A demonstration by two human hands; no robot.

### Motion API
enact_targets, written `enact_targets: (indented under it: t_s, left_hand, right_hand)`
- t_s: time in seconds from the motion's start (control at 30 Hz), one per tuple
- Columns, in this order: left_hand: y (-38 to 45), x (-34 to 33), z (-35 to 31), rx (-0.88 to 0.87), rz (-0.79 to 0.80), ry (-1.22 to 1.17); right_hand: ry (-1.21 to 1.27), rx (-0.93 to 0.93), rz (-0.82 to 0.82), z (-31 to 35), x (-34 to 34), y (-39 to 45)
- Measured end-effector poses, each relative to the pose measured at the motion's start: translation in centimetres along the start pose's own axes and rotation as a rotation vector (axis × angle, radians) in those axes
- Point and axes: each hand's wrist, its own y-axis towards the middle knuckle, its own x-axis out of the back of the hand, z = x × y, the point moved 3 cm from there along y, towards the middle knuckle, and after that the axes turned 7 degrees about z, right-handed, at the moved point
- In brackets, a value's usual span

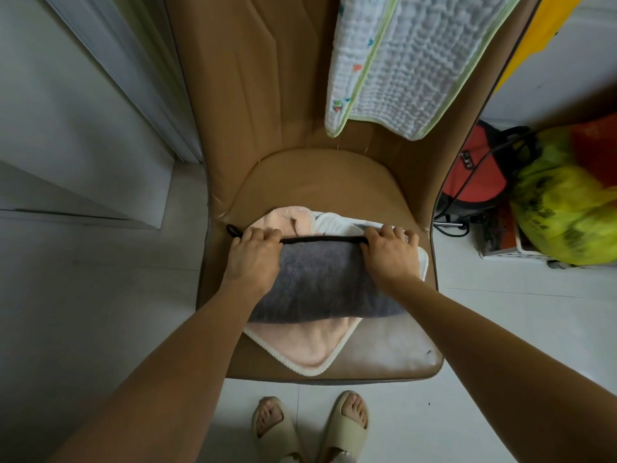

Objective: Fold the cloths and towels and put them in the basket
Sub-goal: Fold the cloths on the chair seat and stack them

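Left hand: my left hand (255,253) grips the grey towel's black-trimmed top edge, fingers curled over it, left of frame centre.
Right hand: my right hand (389,252) grips the same edge, right of centre.
Grey towel: the grey towel (320,282) lies folded at frame centre, on top of a pink cloth (300,342).
Pink cloth: spread on the tan chair seat (384,359), white-edged.
Quilted cloth: a white quilted cloth (410,61) hangs over the chair back, upper right.
Basket: a white basket (531,252) at right edge, under a yellow bag (564,208).
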Motion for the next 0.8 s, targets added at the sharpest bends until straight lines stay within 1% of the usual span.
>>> enact_targets:
  t_s: [0.03,0.1,0.13,0.17,0.2,0.23,0.27,0.3,0.33,0.37,0.43,0.47,0.53,0.63,0.73,0.8]
  left_hand:
    - [-0.1,-0.1,0.0,-0.001,-0.003,0.003]
    - [-0.5,-0.1,0.0,0.001,-0.055,-0.013]
    - [-0.9,0.1,-0.1,0.007,-0.127,-0.037]
    - [-1.5,0.5,-0.2,0.012,-0.236,-0.076]
    - [-2.2,1.0,-0.6,0.003,-0.359,-0.133]
    - [-2.9,1.1,-1.2,-0.03,-0.46,-0.196]
    - [-3.5,1.0,-2.1,-0.086,-0.508,-0.247]
    - [-3.7,0.5,-3.1,-0.148,-0.504,-0.268]
    - [-3.6,-0.3,-3.9,-0.193,-0.458,-0.254]
    - [-3.2,-1.3,-4.3,-0.202,-0.39,-0.21]
    - [-2.0,-3.5,-3.7,-0.143,-0.256,-0.107]
    - [-1.5,-4.4,-3.0,-0.124,-0.229,-0.087]
    - [-0.7,-5.6,-1.8,-0.128,-0.238,-0.069]
    - [-0.4,-5.6,-1.5,-0.148,-0.237,-0.08]
    - [-0.7,-5.2,-2.0,-0.131,-0.248,-0.096]
    - [-2.0,-4.3,-1.8,-0.042,-0.306,-0.197]
  right_hand:
    - [0.018,-0.016,-0.032,0.1,0.1,0.0]
    - [0.099,-0.028,-0.193,0.5,0.6,-0.9]
    - [0.159,-0.006,-0.309,0.8,0.9,-1.6]
    - [0.216,0.047,-0.412,1.3,1.0,-2.4]
    - [0.257,0.123,-0.471,1.9,0.8,-3.4]
    - [0.277,0.204,-0.488,2.7,0.4,-4.3]
    - [0.279,0.274,-0.47,3.5,-0.2,-4.9]
    - [0.269,0.319,-0.422,4.2,-1.1,-5.1]
    - [0.242,0.335,-0.354,4.7,-2.1,-4.9]
    - [0.2,0.328,-0.29,4.9,-3.0,-4.5]
    - [0.112,0.315,-0.202,4.9,-4.5,-3.1]
    - [0.068,0.326,-0.18,4.4,-5.0,-2.3]
    - [0.017,0.35,-0.16,2.9,-5.5,-1.1]
    - [0.083,0.265,-0.162,-0.6,-5.2,-0.6]
    - [0.104,0.223,-0.12,-1.3,-5.2,-0.5]
    - [0.164,0.137,-0.156,-0.6,-4.6,-0.9]
